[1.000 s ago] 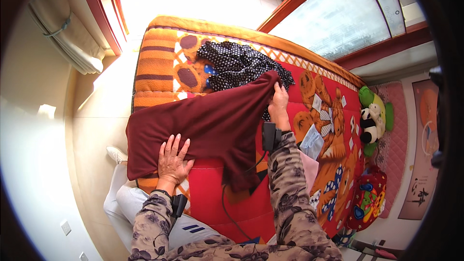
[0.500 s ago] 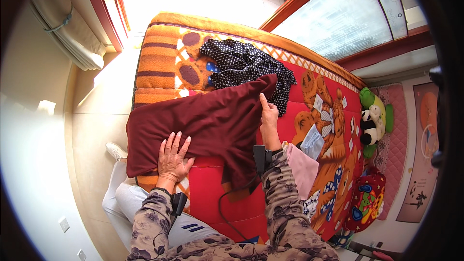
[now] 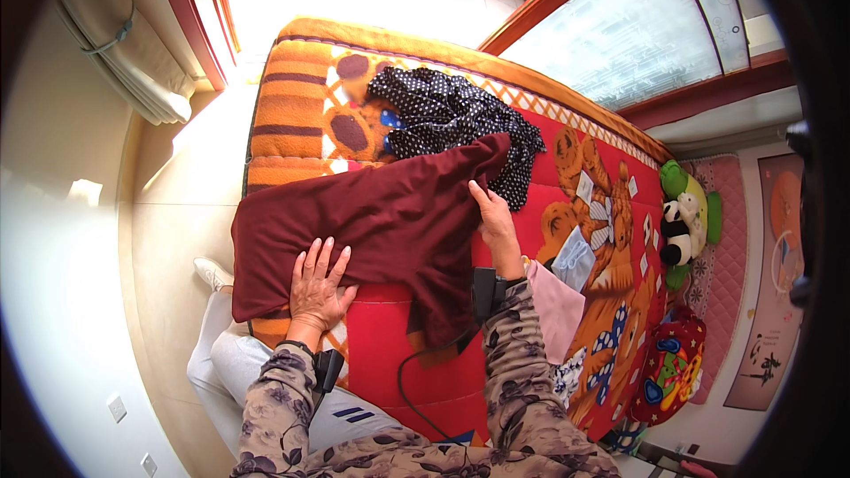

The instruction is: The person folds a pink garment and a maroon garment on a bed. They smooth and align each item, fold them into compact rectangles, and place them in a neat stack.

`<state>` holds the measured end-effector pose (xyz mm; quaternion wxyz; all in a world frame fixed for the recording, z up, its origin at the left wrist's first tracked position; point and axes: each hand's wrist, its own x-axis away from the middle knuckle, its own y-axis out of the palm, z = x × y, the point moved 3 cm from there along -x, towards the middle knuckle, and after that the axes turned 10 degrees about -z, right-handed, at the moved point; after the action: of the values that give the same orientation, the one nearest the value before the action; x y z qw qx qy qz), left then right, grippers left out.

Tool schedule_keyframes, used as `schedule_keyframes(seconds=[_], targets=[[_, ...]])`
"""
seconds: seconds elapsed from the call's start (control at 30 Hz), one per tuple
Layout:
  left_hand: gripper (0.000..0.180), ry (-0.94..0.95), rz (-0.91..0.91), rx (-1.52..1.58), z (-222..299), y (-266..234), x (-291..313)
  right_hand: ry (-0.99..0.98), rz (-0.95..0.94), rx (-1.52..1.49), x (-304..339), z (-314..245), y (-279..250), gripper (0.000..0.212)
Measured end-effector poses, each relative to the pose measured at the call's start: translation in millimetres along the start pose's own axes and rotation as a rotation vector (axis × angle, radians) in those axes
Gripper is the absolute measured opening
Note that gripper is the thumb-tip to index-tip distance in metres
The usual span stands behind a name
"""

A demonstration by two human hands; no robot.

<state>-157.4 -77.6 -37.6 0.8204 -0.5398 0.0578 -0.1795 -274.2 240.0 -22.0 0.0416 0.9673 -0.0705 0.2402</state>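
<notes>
A plain maroon garment (image 3: 354, 208) lies spread across the bed in front of me, smooth toward its left end and creased toward the right. I cannot tell whether it is a top or trousers. My left hand (image 3: 319, 288) rests flat on its near edge, fingers spread. My right hand (image 3: 498, 230) is at its right edge, with thumb and index finger closed on the cloth; the other fingers are partly hidden. Just beyond, a crumpled black garment with white dots (image 3: 452, 111) lies partly under the maroon cloth.
The bed has a red and orange bear-print blanket (image 3: 381, 319). To the right lie a pink cloth (image 3: 556, 310), a light blue face mask (image 3: 574, 258), plush toys (image 3: 680, 217) and a red patterned cushion (image 3: 670, 367). A dark cable (image 3: 403, 381) runs near my right forearm.
My right hand has shifted slightly, its fingertips now lower and a little left along the maroon garment's edge. My left hand stays in place.
</notes>
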Motion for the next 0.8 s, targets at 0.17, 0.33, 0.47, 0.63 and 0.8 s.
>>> schedule_keyframes(seconds=[0.17, 0.33, 0.47, 0.63, 0.8], targets=[[0.07, 0.017, 0.023, 0.024, 0.2, -1.0, -0.3, 0.248, -0.179, 0.098, 16.6, -18.6, 0.7, 0.04], [0.07, 0.015, 0.017, 0.035, 0.2, -1.6, 0.2, 0.316, -0.25, 0.103, 29.5, -11.3, -6.5, 0.034], [0.07, 0.014, 0.024, 0.022, -0.4, -1.1, 0.0, -0.204, -0.007, 0.129, 33.8, -4.5, -17.9, 0.031], [0.071, 0.015, 0.01, 0.024, 0.1, -1.7, -0.3, -0.054, 0.292, 0.417, 27.8, 27.4, -23.5, 0.044], [0.071, 0.022, 0.022, 0.056, 0.0, -3.8, 0.7, 0.193, 0.115, 0.128, 33.3, 29.8, -26.8, 0.045]])
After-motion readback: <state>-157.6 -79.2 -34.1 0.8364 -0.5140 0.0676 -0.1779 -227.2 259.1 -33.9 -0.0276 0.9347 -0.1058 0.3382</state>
